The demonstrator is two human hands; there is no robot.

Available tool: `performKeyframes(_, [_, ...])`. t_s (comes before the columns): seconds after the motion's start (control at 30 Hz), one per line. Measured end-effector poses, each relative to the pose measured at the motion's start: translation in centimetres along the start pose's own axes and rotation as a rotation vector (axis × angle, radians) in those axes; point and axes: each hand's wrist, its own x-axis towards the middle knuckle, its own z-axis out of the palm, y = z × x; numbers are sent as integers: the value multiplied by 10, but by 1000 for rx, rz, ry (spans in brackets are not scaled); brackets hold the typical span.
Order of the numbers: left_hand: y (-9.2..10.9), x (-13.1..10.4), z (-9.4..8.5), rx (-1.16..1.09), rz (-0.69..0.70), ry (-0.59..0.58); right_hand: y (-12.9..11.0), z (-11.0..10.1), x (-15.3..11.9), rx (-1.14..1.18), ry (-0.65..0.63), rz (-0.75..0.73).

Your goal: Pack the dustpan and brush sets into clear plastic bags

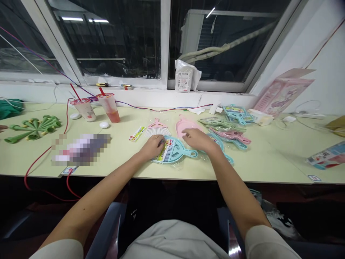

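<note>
A light-blue dustpan and brush set [178, 151] lies in clear wrapping near the table's front edge, its handle pointing right. My left hand [154, 146] has its fingers curled at the left edge of this set, beside the printed card. My right hand [196, 139] hovers at the front right of a pink dustpan [185, 125], fingers bent and apart, holding nothing visible; contact with the pan cannot be made out. Left of the pan lies a pink hand brush [156, 128] with white bristles. A printed label card [137, 133] lies beside the brush. Another blue set [219, 144] is partly behind my right wrist.
Several wrapped sets [229, 132] are piled on the right, with more blue ones [237, 113] behind. Two drink cups [109, 108] with red straws stand at the back left. Green horn-shaped pieces [35, 127] lie far left. A red cable [40, 158] hangs over the front edge.
</note>
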Motion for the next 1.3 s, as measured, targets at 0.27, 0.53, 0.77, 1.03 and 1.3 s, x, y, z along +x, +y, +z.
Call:
performKeyframes(0.27, [-14,8,-7,-65,-285,285,10,8,-65,-158,-247,39])
performKeyframes(0.53, [-15,11,-12,-92,-335,306,-4,28,-52,-220,-181,0])
performKeyframes(0.77, [-21,14,-13,-126,-364,326,2,29,-66,-148,-27,5])
performKeyframes(1.03, [-29,17,-10,-132,-369,319,50,-10,-96,-181,184,236])
performKeyframes(1.3, [-34,17,-4,-129,-332,301,84,-5,-110,-344,195,557])
